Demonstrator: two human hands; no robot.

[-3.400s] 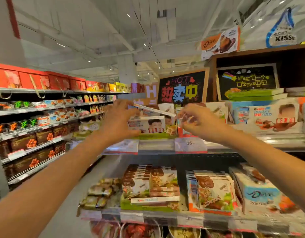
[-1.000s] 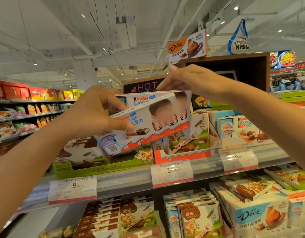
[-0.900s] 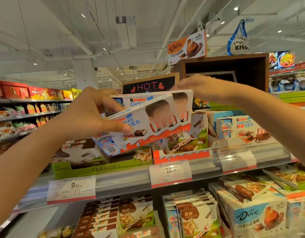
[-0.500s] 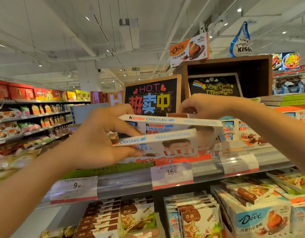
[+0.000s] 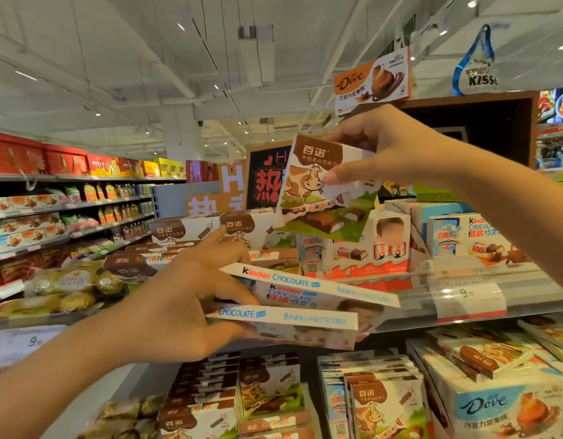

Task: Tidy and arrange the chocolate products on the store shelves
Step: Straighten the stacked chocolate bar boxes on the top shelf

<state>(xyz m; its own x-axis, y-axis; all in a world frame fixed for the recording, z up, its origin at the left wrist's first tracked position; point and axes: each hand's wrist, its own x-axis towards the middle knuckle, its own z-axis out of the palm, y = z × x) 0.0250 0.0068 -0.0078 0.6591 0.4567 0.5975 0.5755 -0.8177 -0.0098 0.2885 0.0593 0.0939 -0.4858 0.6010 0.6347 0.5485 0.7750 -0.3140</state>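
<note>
2 flat Kinder Chocolate boxes (image 5: 305, 299) sit fanned in the left hand (image 5: 178, 308), thumb on top, fingers curled beneath their left ends, index finger pointing free toward the shelf. They hang in front of the front edge of the upper shelf (image 5: 527, 299), just above its price-tag rail. The right hand (image 5: 378, 150) pinches 1 cow-print chocolate box (image 5: 318, 188) by its upper right corner, thumb on the face and fingers behind, and holds it tilted in the air above the Kinder display tray (image 5: 369, 255) near the middle of that shelf.

All 3 look like thin cardboard cartons: light, stiff along the edges, likely to dent if squeezed on the broad faces. The glossy print probably makes them slippery against each other, so the fanned pair could slide apart; gripping across the short ends or long edges seems safer than a corner pinch.

The Kinder boxes are white with blue and red lettering and an orange band. The cow-print box is white and brown with a cartoon cow, green grass and pictured chocolate pieces, matching the brown-and-white boxes (image 5: 185, 232) stacked at the left end of the upper shelf.
</note>
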